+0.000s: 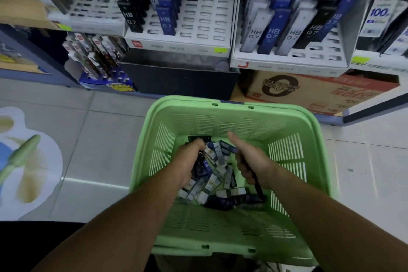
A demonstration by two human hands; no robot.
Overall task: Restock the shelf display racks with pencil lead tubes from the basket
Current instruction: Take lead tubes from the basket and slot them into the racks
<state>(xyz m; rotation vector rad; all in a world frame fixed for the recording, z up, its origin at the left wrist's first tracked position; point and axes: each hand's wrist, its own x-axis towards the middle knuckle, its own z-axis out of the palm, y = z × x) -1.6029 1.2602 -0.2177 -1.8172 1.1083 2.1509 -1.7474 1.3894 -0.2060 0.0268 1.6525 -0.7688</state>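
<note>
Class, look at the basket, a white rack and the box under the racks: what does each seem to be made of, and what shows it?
Basket: moulded plastic, green, slight sheen, slotted walls. Rack: white, matt, punched slots; card or thin plastic, hard to tell. Box: brown printed cardboard, matt.

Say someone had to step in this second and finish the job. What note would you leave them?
Left hand: inside the green basket, gripping a bunch of lead tubes.
Right hand: also in the basket, thumb up, holding dark tubes.
More tubes lie heaped on the basket floor.
Done: the right rack is mostly filled; the middle rack has a few rows.
Left: many middle rack slots stand empty; carry the tubes up.
</note>
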